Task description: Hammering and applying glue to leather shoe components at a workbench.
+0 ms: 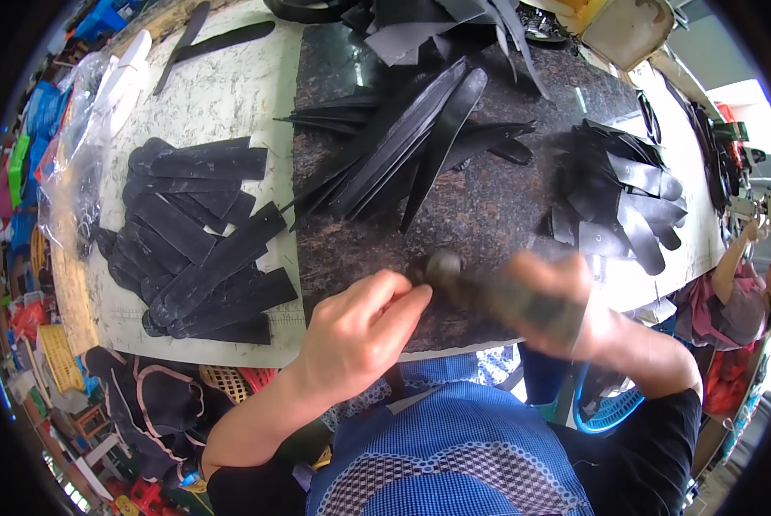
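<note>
The strips [446, 138] lie between the left pile [175, 224] and right pile [609, 202].

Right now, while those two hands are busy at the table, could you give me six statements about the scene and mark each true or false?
1. The right hand is empty. False: it grips a dark tool, blurred here.
2. The left hand looks sharper than the right one. True.
3. The pile of strips on the left is bright red. False: it is black.
4. Clear plastic lies at the left side of the table. True.
5. The apron is plain yellow. False: it is blue with a checked pattern.
6. A bundle of black strips lies on the dark slab. True.
</note>
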Tool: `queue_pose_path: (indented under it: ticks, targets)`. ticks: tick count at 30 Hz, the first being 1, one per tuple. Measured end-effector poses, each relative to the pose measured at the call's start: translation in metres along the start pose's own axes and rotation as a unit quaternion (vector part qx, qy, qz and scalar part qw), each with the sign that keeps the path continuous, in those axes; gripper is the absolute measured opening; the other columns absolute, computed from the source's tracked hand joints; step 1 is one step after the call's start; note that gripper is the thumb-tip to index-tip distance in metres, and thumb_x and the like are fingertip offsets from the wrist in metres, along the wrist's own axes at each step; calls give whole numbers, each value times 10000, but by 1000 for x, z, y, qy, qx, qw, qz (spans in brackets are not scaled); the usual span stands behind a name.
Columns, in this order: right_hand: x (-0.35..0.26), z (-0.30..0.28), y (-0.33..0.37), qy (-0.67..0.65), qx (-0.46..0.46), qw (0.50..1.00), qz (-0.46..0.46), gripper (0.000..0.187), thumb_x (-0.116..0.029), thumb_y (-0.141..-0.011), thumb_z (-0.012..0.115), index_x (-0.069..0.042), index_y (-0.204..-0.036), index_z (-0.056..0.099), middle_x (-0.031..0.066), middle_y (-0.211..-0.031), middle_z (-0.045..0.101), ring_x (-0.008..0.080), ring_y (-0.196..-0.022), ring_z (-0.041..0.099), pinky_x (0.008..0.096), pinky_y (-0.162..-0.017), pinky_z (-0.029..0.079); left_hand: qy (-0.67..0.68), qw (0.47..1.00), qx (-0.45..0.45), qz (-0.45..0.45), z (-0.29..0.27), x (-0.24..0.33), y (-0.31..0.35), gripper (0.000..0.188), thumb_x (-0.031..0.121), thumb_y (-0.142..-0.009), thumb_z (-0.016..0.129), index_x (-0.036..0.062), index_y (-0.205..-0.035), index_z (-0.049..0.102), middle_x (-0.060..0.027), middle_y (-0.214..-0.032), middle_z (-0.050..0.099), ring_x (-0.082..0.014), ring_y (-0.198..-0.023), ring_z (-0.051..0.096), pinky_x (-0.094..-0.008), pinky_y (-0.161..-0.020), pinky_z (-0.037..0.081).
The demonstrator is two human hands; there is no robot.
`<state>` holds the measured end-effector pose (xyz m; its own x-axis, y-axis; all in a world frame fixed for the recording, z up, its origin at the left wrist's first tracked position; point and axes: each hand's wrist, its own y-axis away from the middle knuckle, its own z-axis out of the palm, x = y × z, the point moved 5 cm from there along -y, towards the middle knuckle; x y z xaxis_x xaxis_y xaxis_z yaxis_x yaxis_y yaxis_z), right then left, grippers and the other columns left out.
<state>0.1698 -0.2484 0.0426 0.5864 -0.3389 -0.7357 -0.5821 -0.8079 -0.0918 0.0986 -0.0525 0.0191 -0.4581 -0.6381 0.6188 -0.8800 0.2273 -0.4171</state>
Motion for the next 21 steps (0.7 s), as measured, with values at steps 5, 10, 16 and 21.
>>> queue_pose_path:
  ticks: [5, 10, 16, 21]
  targets:
    - [4, -33, -5, 31, 177, 979, 96, 149, -48, -921, 706, 6, -1059, 697, 133, -827, 717, 210, -604, 674, 352, -569, 517, -58, 998, 21, 35, 18, -7, -32, 203, -44, -755, 787, -4, -944, 725, -61, -830, 616, -200, -655, 641, -305, -565, 524]
    - [9, -22, -4, 44, 93, 988, 117, 108, -57, -917, 713, 3, -994, 667, 149, -840, 706, 255, -587, 654, 346, -516, 477, 13, 994, -99, -40, 0, -9, -34, 310, 13, -787, 782, 4, -1091, 720, -87, -955, 612, -247, -839, 631, -363, -757, 535]
    - [2, -10, 0, 65, 4, 994, 92, 173, -55, -824, 744, -7, -956, 642, 134, -770, 653, 277, -588, 679, 340, -496, 512, -25, 998, -53, 7, 2, -1, -15, 393, -52, -743, 788, -24, -1125, 699, -90, -968, 593, -247, -790, 595, -334, -664, 523]
    - [-4, -4, -2, 176, 22, 984, -18, 259, -64, -845, 736, -34, -1057, 591, 94, -691, 635, 296, -549, 659, 352, -482, 498, -51, 999, -8, 4, -3, -2, -5, 278, -23, -722, 819, -13, -984, 724, -63, -888, 605, -239, -742, 603, -327, -634, 523]
